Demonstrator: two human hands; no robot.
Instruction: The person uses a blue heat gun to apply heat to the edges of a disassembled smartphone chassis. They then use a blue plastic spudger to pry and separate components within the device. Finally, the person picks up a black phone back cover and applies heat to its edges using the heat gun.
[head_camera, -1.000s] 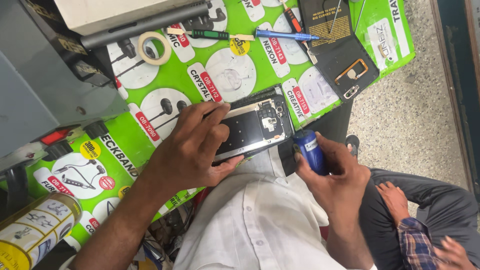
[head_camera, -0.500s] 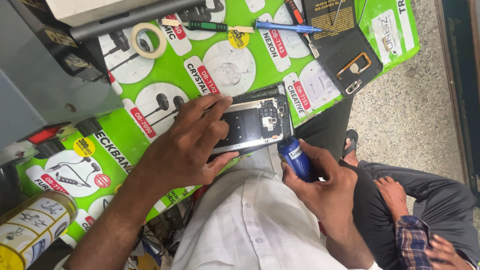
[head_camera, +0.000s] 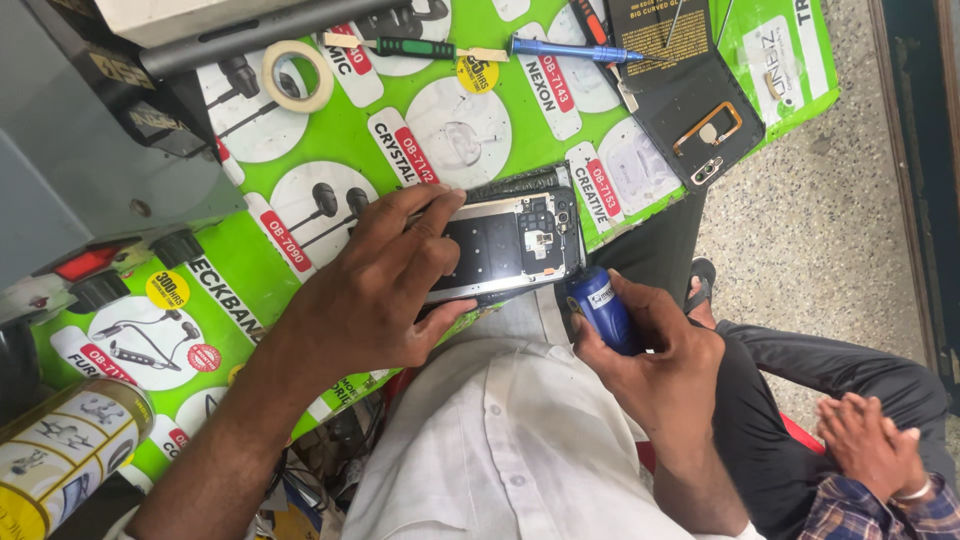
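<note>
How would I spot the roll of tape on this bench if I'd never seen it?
Start at the green printed mat covering the bench and go to its far edge, beside the grey machine housing. The cream roll of tape lies flat there, left of the green-handled screwdriver. It is the only ring-shaped thing with an open centre; its neighbours are long and thin.

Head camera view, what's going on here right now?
A person sits at a green printed counter. Their left hand presses down on an opened phone with its back cover off, at the counter's near edge. Their right hand grips a small blue tool just beside the phone. Screwdrivers, a tape roll and a black phone back cover lie farther back. Another person's hands rest nearby.
</note>
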